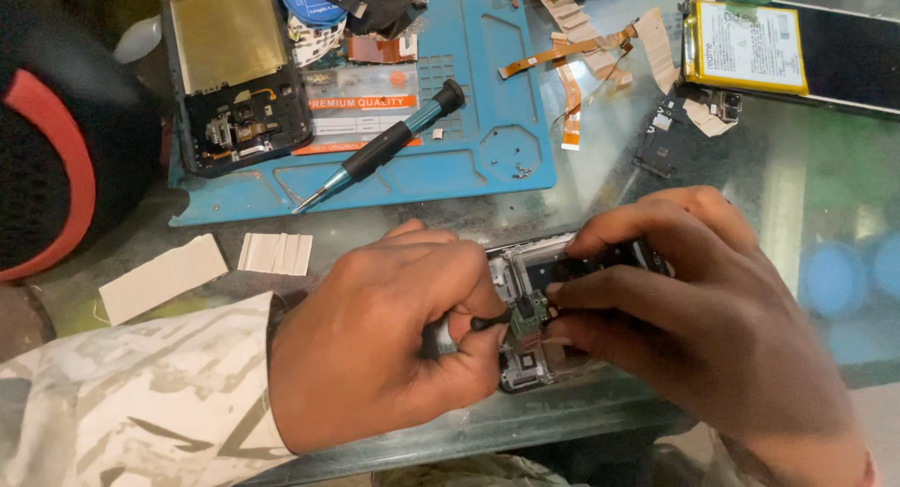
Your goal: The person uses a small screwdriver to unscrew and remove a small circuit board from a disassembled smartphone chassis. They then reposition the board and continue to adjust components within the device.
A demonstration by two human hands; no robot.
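Note:
An opened phone frame [514, 267] lies on the glass table near the front edge, mostly covered by both hands. My left hand [394, 332] is closed around a small tool [487, 322] whose dark tip points at a small green circuit part [531, 316] over the frame. My right hand [712, 309] pinches that green part between thumb and fingers and rests across the frame. How the frame continues under the hands is hidden.
A blue repair mat [487, 159] at the back carries a second opened phone [234, 74], a black-and-teal screwdriver [384, 148], tape rolls and tiny screws. Orange flex cables [572, 65] and a yellow-edged battery [745, 46] lie at back right. White strips [275, 253] lie left.

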